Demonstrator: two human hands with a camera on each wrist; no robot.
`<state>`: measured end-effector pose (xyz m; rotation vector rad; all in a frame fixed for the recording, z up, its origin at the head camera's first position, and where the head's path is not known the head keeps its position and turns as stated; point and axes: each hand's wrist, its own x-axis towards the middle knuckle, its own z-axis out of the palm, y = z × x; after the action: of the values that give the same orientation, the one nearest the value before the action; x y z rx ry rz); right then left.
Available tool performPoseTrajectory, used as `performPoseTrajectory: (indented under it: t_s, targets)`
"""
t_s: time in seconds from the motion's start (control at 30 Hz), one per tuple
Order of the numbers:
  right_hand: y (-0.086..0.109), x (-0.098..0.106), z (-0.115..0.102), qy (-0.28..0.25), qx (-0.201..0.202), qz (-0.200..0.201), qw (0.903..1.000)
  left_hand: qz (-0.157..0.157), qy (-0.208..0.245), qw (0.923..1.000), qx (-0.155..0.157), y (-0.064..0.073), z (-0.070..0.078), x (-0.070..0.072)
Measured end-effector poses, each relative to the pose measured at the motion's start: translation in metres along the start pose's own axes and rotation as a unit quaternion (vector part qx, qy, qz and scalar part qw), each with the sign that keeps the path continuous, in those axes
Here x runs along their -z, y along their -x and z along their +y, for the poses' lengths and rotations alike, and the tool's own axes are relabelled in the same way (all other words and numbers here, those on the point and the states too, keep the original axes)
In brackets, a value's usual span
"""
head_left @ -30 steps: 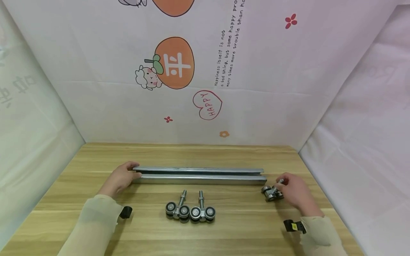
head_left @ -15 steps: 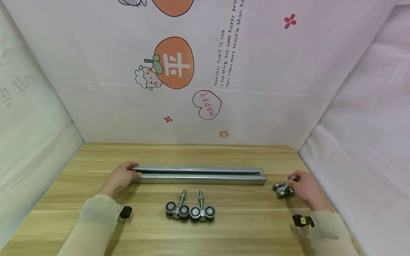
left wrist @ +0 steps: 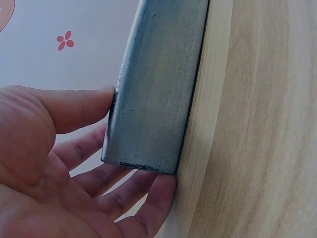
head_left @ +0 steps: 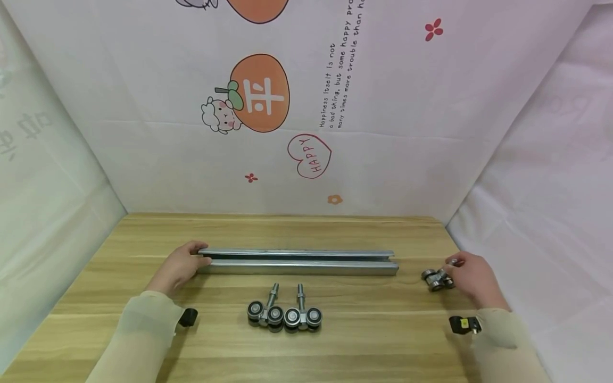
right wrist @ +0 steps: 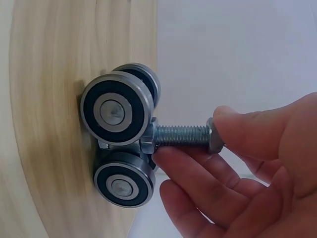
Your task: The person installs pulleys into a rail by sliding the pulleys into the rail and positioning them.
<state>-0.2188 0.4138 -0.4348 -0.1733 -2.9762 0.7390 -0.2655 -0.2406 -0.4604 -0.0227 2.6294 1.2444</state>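
Observation:
A galvanized steel channel track (head_left: 301, 268) lies lengthwise on the table, its open slot facing up. At its left end my left hand (head_left: 181, 266) grips it; in the left wrist view the thumb (left wrist: 81, 106) presses one edge while the fingers curl around the end. Right of the track, my right hand (head_left: 475, 277) pinches a four-wheeled roller trolley (head_left: 435, 279) by its threaded bolt. The right wrist view shows the thumb at the nut (right wrist: 214, 136) on the bolt's end, with fingers beneath the shank (right wrist: 183, 135). The trolley's wheels are close over the wood.
Two more roller trolleys (head_left: 265, 315) stand side by side in front of the track, bolts pointing away from me. The wood-grain table (head_left: 364, 340) meets a printed white cloth (head_left: 383, 175) at the back, with white cloth walls at both sides.
My right hand has carried the roller trolley rightward and slightly back, away from the track's right end. My left hand, the track and the other two trolleys have stayed put.

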Motion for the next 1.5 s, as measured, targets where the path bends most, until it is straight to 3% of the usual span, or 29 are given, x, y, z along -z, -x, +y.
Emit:
performPoseTrajectory:
  t_s: [0.47, 0.7, 1.0, 1.5]
  targets:
    - [-0.009, 0.004, 0.018, -0.010, -0.038, 0.046, 0.9982, 0.002, 0.003, 1.0000, 0.007, 0.001, 0.001, 0.000]
    - [-0.015, -0.002, 0.006, -0.022, -0.033, 0.053, 0.9978, 0.006, 0.010, 0.9999, 0.008, 0.002, 0.003, -0.001]
    - [-0.023, -0.013, -0.007, -0.022, -0.038, 0.021, 0.9988, 0.006, 0.004, 0.9999, 0.014, 0.001, -0.001, -0.001]
    - [-0.028, -0.027, -0.034, -0.014, -0.030, 0.009, 0.9994, 0.007, 0.010, 0.9997, 0.021, -0.002, 0.000, -0.002]
